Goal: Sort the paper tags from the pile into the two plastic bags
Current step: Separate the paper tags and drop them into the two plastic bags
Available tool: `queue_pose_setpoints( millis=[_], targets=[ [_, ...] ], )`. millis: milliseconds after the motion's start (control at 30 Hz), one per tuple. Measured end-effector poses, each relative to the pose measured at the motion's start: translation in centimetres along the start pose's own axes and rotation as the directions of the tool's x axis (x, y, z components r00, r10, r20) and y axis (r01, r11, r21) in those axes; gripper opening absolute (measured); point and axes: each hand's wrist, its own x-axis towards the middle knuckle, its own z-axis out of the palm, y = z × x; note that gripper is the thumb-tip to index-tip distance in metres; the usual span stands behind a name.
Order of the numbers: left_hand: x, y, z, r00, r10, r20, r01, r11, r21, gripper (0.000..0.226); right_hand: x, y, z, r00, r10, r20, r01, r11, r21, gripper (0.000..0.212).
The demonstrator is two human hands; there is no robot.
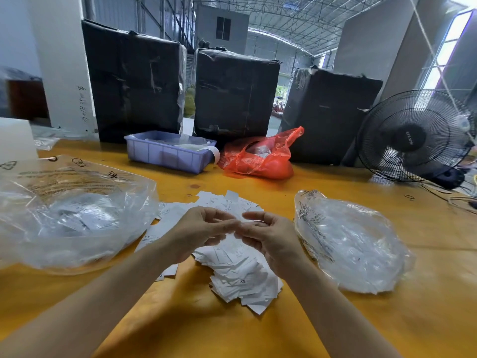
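Note:
A pile of white paper tags [240,275] lies spread on the yellow table [180,321] in front of me. A large clear plastic bag [77,218] with tags inside lies to its left. A smaller clear plastic bag [356,244] lies to its right. My left hand [204,228] and my right hand [271,239] hover over the middle of the pile, fingers curled, fingertips meeting. The fingertips are blurred, so whether a tag is pinched between them is unclear.
A blue plastic bin [167,156] and a red plastic bag [258,158] sit at the back of the table. Behind them stand three black-wrapped boxes [134,81]. A black fan [413,135] stands at the far right, with cables beside it.

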Motion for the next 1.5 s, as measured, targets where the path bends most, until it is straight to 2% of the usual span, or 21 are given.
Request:
queue_pose_setpoints(
  millis=[67,133,200,233,300,367,433,467,500,600,700,800,900,967,1033,1100,1200,1267,1333,1433,1500],
  targets=[
    [-0.2,0.0,0.2,1.000,0.004,0.017,-0.003,0.999,-0.049,0.029,-0.1,-0.1,0.1,1.000,-0.026,0.011,0.026,1.000,-0.018,0.035],
    [-0.1,0.1,0.3,1.000,-0.009,-0.024,0.007,0.993,-0.114,0.023,0.0,-0.2,0.0,0.999,-0.041,-0.001,0.041,0.997,-0.065,0.037],
    [0.2,0.3,-0.1,0.995,-0.005,-0.103,-0.011,0.989,-0.151,0.025,0.1,0.0,-0.1,0.993,-0.111,-0.046,0.098,0.971,-0.216,0.024],
    [0.4,0.3,-0.3,0.989,0.002,-0.149,-0.025,0.988,-0.151,0.025,0.2,0.2,-0.2,0.981,-0.183,-0.068,0.145,0.916,-0.374,0.020],
    [0.6,0.4,-1.0,0.974,0.009,-0.227,-0.041,0.990,-0.135,0.018,0.4,0.8,-0.4,0.947,-0.321,-0.013,0.215,0.664,-0.716,0.019],
    [0.8,0.2,-1.6,0.962,-0.001,-0.274,-0.034,0.992,-0.120,0.011,0.3,1.6,-0.1,0.963,-0.257,0.079,0.195,0.466,-0.863,0.033],
    [0.9,-0.1,-1.9,0.959,-0.018,-0.284,-0.018,0.992,-0.122,0.009,0.3,2.2,0.4,0.990,-0.118,0.077,0.113,0.343,-0.933,0.052],
    [0.9,-0.2,-1.9,0.960,-0.024,-0.279,-0.011,0.992,-0.123,0.008,0.4,2.5,0.5,0.994,-0.087,0.061,0.085,0.307,-0.948,0.055],
    [0.9,-0.3,-1.8,0.962,-0.028,-0.271,-0.004,0.993,-0.118,0.007,0.5,2.6,0.5,0.996,-0.079,0.043,0.067,0.320,-0.945,0.050],
    [0.8,-0.3,-1.4,0.971,-0.026,-0.238,0.004,0.996,-0.092,0.006,0.7,2.4,0.0,0.995,-0.097,-0.015,0.032,0.461,-0.887,0.023],
    [0.5,0.0,-1.1,0.977,-0.009,-0.213,-0.007,0.997,-0.073,0.013,0.8,2.3,-0.7,0.990,-0.134,-0.046,0.026,0.491,-0.871,0.020],
    [0.2,0.3,-0.9,0.978,0.002,-0.208,-0.011,0.999,-0.040,0.028,0.9,2.3,-0.8,0.981,-0.183,-0.068,0.046,0.555,-0.831,0.032],
    [0.0,0.4,-0.7,0.973,0.003,-0.231,-0.011,0.999,-0.032,0.035,0.8,1.8,-0.8,0.961,-0.260,-0.090,0.118,0.685,-0.719,0.011],
    [-0.1,0.5,-0.5,0.971,-0.004,-0.238,-0.012,0.998,-0.066,0.032,0.6,1.5,-0.8,0.947,-0.306,-0.095,0.180,0.754,-0.632,0.019],
    [0.1,0.5,-0.4,0.973,-0.026,-0.229,-0.007,0.990,-0.141,0.028,0.4,1.1,-0.5,0.945,-0.321,-0.067,0.212,0.754,-0.621,0.015],
    [0.3,0.5,-0.1,0.974,-0.042,-0.222,-0.011,0.973,-0.230,0.029,0.2,0.8,0.1,0.972,-0.232,-0.031,0.182,0.834,-0.521,0.012],
    [0.6,0.3,0.5,0.968,-0.021,-0.250,-0.055,0.954,-0.295,0.038,0.0,0.9,0.9,0.998,-0.033,0.050,0.050,0.915,-0.400,0.053],
    [0.8,0.0,0.7,0.959,-0.001,-0.282,-0.070,0.968,-0.241,0.043,-0.2,0.9,1.3,0.997,-0.003,0.071,0.031,0.919,-0.393,0.056],
    [0.9,-0.1,0.9,0.957,0.013,-0.290,-0.081,0.972,-0.221,0.045,-0.3,1.0,1.3,0.999,-0.040,0.032,0.049,0.923,-0.382,0.043],
    [0.8,-0.1,0.8,0.964,0.024,-0.263,-0.074,0.980,-0.183,0.044,-0.1,1.0,0.9,0.995,-0.080,-0.058,0.057,0.945,-0.323,0.010],
    [0.6,0.0,0.4,0.983,0.004,-0.183,-0.028,0.991,-0.131,0.048,0.0,0.8,0.6,0.990,-0.126,-0.063,0.099,0.941,-0.324,0.011]
  ],
)
